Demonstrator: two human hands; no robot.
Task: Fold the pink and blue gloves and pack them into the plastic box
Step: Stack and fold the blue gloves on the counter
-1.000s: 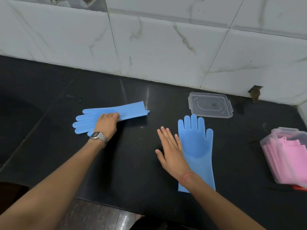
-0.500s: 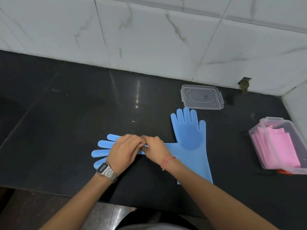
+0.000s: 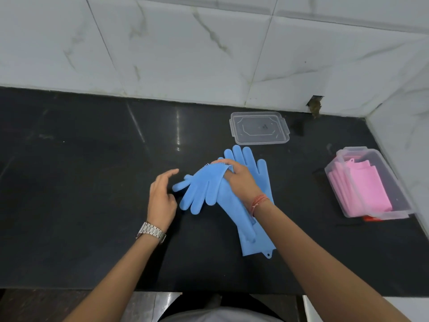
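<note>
Two blue gloves lie in the middle of the black counter. The lower blue glove lies flat with its fingers toward the wall. A second blue glove lies across it, fingers pointing left and down. My right hand grips this upper glove near its palm, where bristles show. My left hand hovers just left of the glove fingers, open and holding nothing. The clear plastic box stands at the right with the folded pink gloves inside.
The box's clear lid lies flat near the white tiled wall, behind the gloves. A small red object peeks out under the box's front edge. The counter's front edge runs close to my body.
The left blue glove was dragged right and laid over the other one. My left hand has let go of it; my right hand now holds it.
</note>
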